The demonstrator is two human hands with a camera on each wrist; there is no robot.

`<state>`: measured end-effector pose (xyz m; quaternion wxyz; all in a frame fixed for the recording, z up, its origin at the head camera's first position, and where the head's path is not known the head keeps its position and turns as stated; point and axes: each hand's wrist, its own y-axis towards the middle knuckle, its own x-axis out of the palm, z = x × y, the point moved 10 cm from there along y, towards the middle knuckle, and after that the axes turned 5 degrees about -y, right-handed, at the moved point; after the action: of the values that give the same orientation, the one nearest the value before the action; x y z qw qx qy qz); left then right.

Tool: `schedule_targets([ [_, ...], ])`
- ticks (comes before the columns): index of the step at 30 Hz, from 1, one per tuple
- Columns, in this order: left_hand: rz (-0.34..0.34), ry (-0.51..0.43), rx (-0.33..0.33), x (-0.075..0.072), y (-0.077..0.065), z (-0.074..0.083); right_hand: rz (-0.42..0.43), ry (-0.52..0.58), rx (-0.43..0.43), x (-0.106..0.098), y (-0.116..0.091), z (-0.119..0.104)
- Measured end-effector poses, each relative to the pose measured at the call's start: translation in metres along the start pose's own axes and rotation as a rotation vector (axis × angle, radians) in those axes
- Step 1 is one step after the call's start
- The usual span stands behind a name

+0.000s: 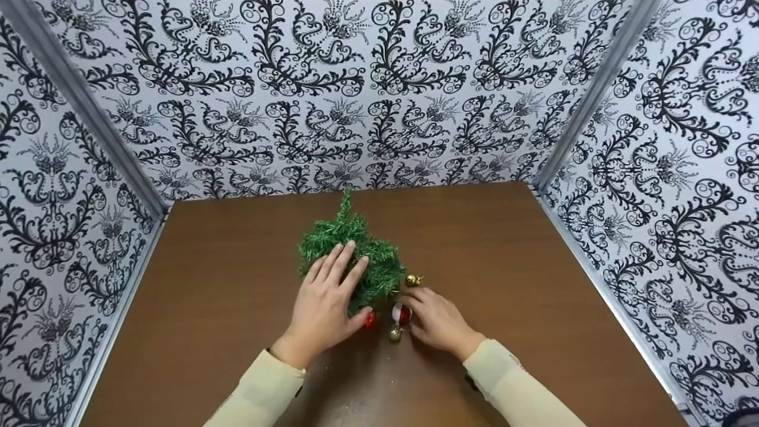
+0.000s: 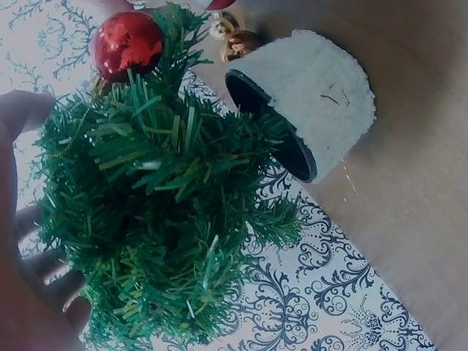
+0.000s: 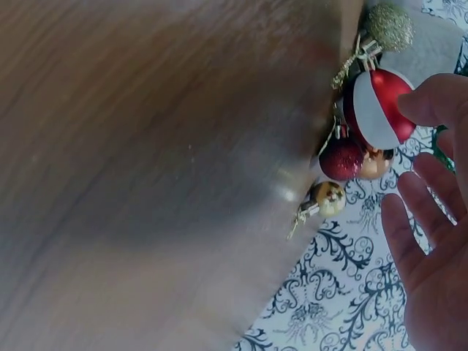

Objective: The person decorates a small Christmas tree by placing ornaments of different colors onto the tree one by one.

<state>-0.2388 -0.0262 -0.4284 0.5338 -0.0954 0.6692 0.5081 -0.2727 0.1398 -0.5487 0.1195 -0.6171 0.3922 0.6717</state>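
Observation:
A small green artificial Christmas tree (image 1: pixel 379 270) lies on the table under my left hand (image 1: pixel 326 296), whose fingers spread over its branches. A shiny red bauble (image 2: pixel 128 46) hangs among the branches near the left thumb. The tree's white fuzzy pot (image 2: pixel 322 102) shows in the left wrist view. My right hand (image 1: pixel 442 320) is beside the loose baubles, fingers apart. Its thumb overlaps a red-and-white bauble (image 3: pixel 384 110) in the right wrist view. Around that lie a glittery gold bauble (image 3: pixel 390 28), a dark red one (image 3: pixel 341 159) and a copper one (image 3: pixel 374 164).
A small gold bauble (image 1: pixel 412 279) with a string lies just beyond the right fingers. Brown tabletop (image 1: pixel 237 267) extends around the tree. Black-and-white patterned walls (image 1: pixel 332 89) with grey corner strips enclose the table at the back and both sides.

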Motion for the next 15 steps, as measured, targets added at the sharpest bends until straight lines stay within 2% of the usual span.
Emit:
schedule_targets([
  [6, -0.003, 0.002, -0.009, 0.000, 0.001, 0.001, -0.021, -0.017, -0.052, 0.006, 0.002, -0.005],
  [15, -0.078, 0.010, -0.027, 0.004, 0.001, 0.000, -0.025, -0.052, -0.062, 0.009, 0.002, -0.011],
])
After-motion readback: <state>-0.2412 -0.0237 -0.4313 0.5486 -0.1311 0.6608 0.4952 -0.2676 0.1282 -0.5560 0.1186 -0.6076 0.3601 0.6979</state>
